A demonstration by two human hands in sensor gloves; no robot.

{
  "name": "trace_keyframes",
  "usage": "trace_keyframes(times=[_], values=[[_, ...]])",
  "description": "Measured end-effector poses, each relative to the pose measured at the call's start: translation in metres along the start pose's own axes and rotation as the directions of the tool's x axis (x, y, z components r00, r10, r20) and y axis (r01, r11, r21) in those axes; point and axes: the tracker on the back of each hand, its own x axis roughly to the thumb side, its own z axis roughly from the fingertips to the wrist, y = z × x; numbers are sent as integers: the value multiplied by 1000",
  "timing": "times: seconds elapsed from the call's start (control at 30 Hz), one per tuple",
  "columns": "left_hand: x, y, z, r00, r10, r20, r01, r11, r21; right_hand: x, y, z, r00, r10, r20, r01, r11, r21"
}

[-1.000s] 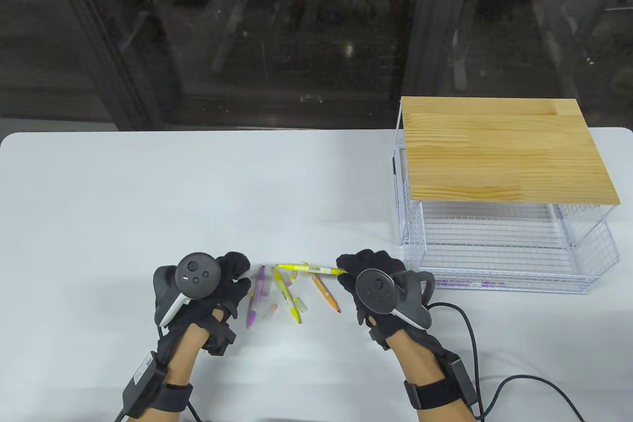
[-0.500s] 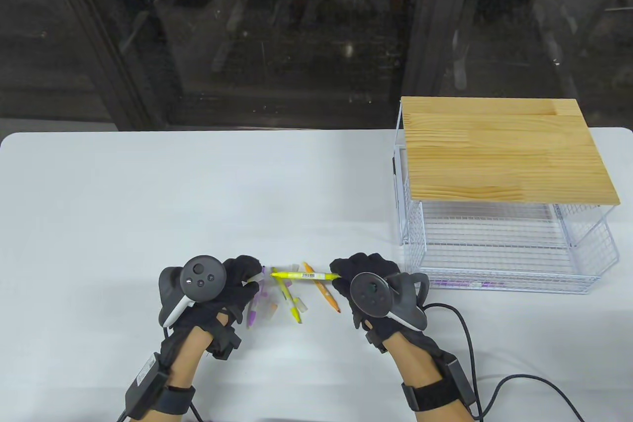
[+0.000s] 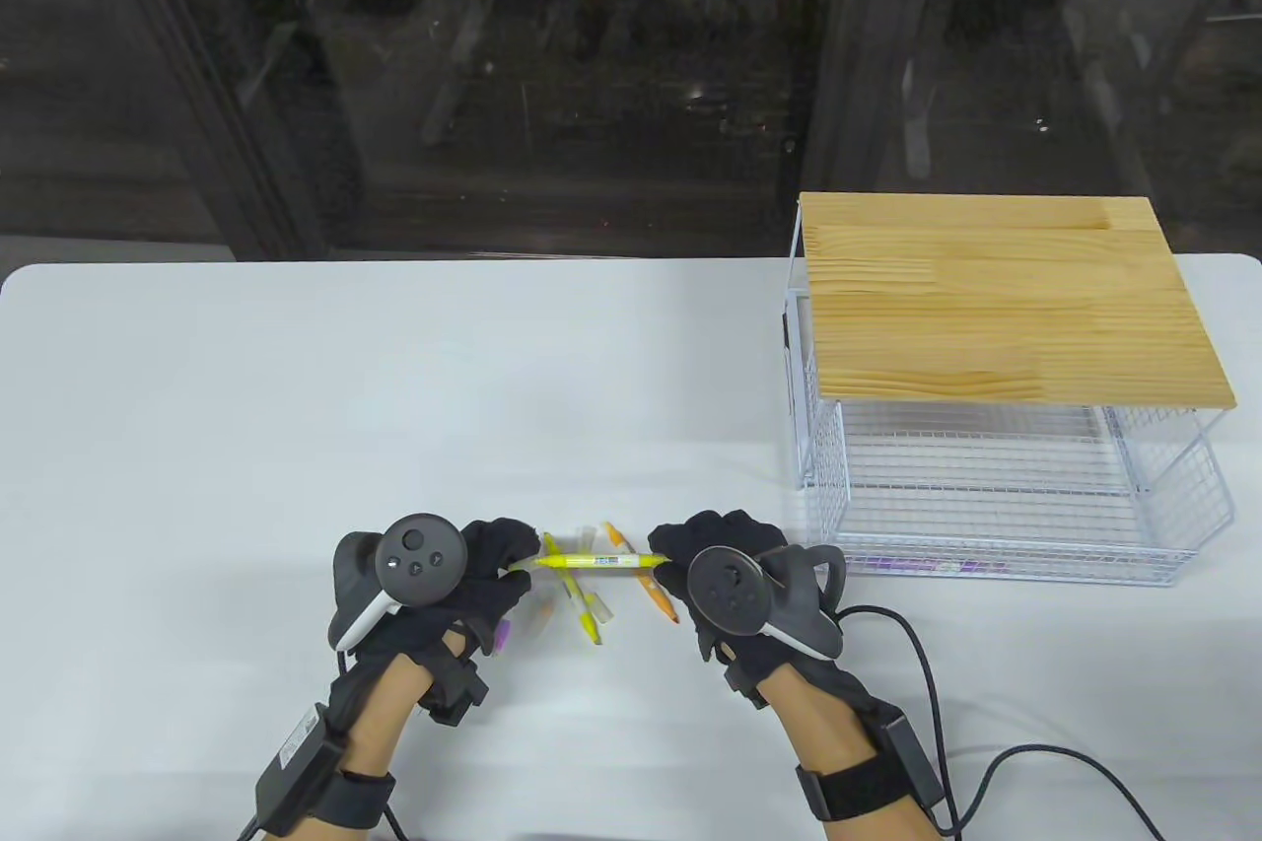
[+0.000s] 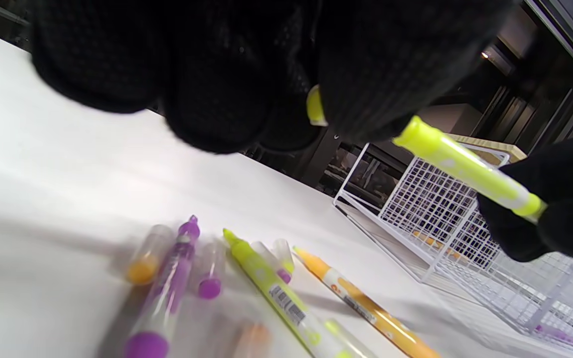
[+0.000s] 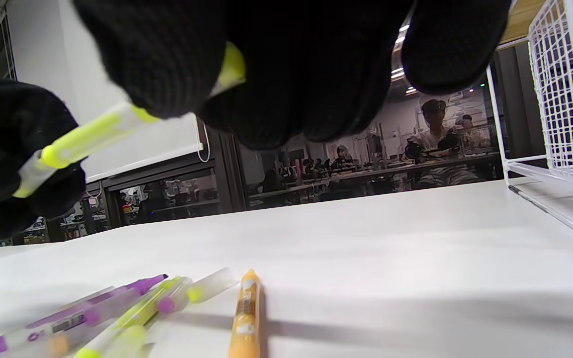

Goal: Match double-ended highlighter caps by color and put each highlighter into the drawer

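A yellow highlighter (image 3: 592, 561) hangs level above the table between both hands. My right hand (image 3: 666, 560) pinches its right end, also seen in the right wrist view (image 5: 227, 74). My left hand (image 3: 518, 565) pinches a clear cap with a yellow tip (image 5: 28, 181) that sits over the pen's left end. The pen's body (image 4: 465, 169) runs from my left fingers to the right hand. Below on the table lie a second yellow highlighter (image 3: 577, 599), an orange one (image 3: 646, 582), a purple one (image 4: 167, 288) and loose caps (image 4: 209, 278).
A white wire drawer unit (image 3: 818, 447) with a wooden top (image 3: 1006, 309) stands at the right. Its lower drawer (image 3: 1163, 575) is pulled out, with a purple highlighter (image 3: 927, 565) inside. A black cable (image 3: 996, 772) trails from my right wrist.
Both hands moved toward each other. The yellow highlighter shifted left with my right hand, and the cap in my left hand now sits on its left end.
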Motion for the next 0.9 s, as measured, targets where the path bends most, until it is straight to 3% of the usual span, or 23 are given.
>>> trace_keyframes(times=[0.47,0.9], values=[[1,-3,0,1000,0,3,0,1000,-20,0,1,0,1000,-1,5,1,1000,-16],[7,-3,1,998,-11,59,10,1000,20,-3,0,0,1000,4,4,-3,999,-48]])
